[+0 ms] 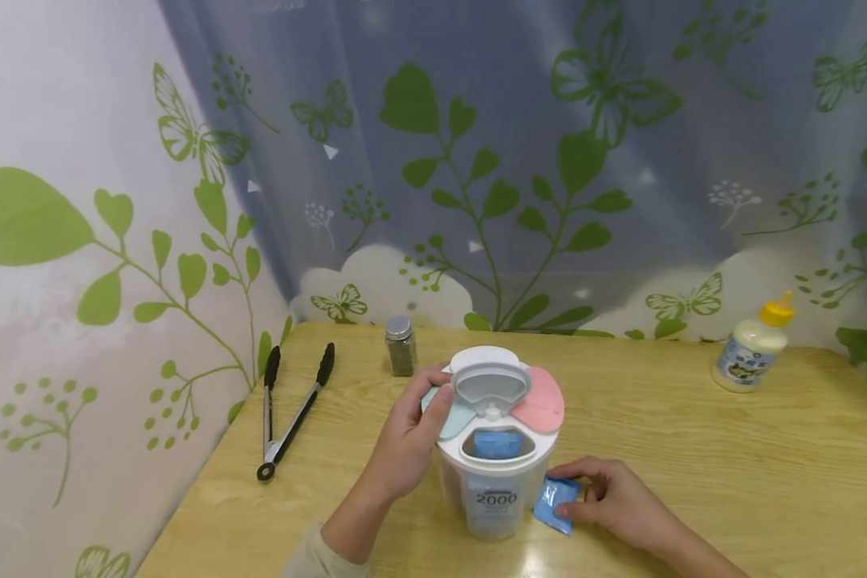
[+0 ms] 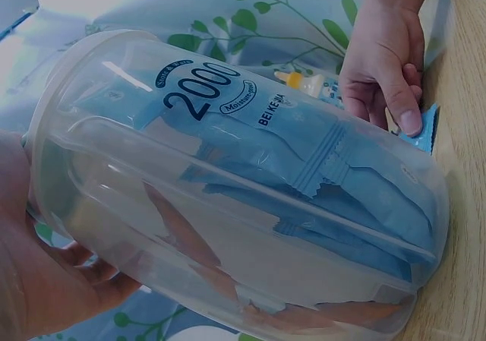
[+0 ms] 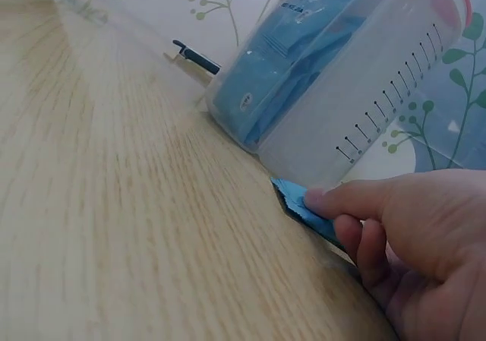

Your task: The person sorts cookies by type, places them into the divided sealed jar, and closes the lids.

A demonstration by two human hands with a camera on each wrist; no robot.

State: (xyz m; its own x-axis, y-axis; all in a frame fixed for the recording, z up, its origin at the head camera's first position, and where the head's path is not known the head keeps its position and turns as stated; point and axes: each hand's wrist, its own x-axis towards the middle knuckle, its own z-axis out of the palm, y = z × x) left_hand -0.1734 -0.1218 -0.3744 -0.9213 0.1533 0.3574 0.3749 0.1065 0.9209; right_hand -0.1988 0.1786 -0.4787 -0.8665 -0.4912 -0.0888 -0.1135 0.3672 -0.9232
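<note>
A clear storage canister [image 1: 494, 502] marked 2000 stands on the table, its white lid [image 1: 545, 441] bearing pink and pale blue flaps. One grey-white flap [image 1: 490, 385] is raised, and blue packets show through the opening in front of it. My left hand [image 1: 412, 437] grips the canister's upper left side, thumb on the lid. In the left wrist view, several blue packets [image 2: 266, 143] lie in a compartment behind the clear wall. To the canister's lower right, my right hand [image 1: 617, 502] pinches a small blue packet [image 1: 555, 504] between thumb and fingers, low at the tabletop.
Black-tipped tongs [image 1: 289, 433] lie spread on the left of the wooden table [image 1: 657, 417]. A small jar with a grey cap [image 1: 400, 349] stands behind the canister. At the far right is a yellow-capped bottle [image 1: 751, 349]. A leaf-patterned curtain [image 1: 506, 201] hangs behind.
</note>
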